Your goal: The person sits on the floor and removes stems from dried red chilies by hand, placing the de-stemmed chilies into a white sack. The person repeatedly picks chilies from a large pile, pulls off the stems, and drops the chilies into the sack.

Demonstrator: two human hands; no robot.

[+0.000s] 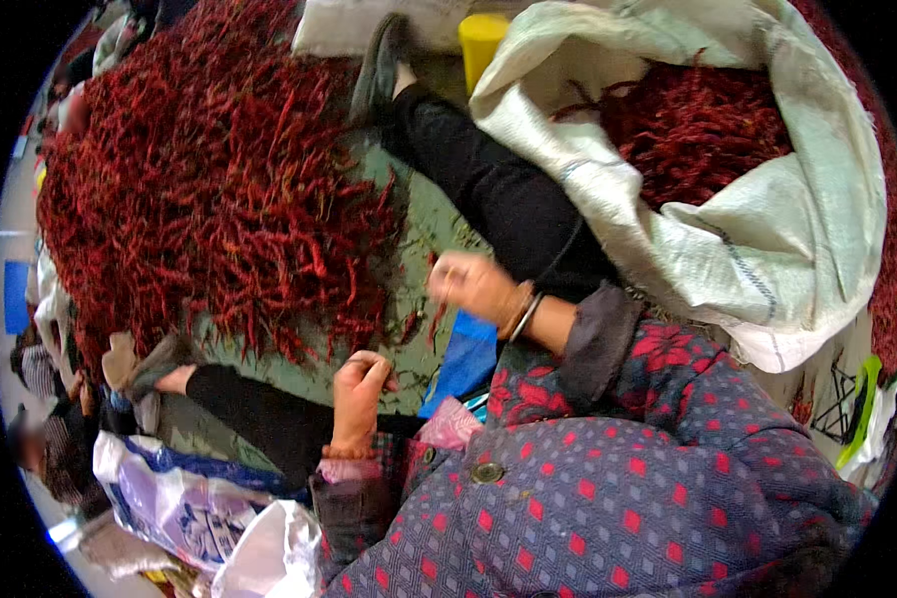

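My right hand (pixel 472 284), blurred, has a bracelet at its wrist. Its fingers close on a red chili pepper (pixel 436 326), whose ends show above and below them. Lower down, my left hand (pixel 360 381) is curled with the thumb on top; whether anything lies inside the fingers is hidden. A big heap of red chili peppers (pixel 224 202) spreads on the floor between my outstretched legs and beyond. Beside my right leg, a white woven sack (pixel 762 247) stands with its mouth wide and more red chilies (pixel 703 131) inside.
Blue material (pixel 460 355) lies in front of my lap, near loose stems and bits on the green ground sheet (pixel 418 217). A yellow container (pixel 482 48) stands by the sack. Printed plastic bags (pixel 183 501) lie by my left leg. Other people (pixel 63 456) are at the left edge.
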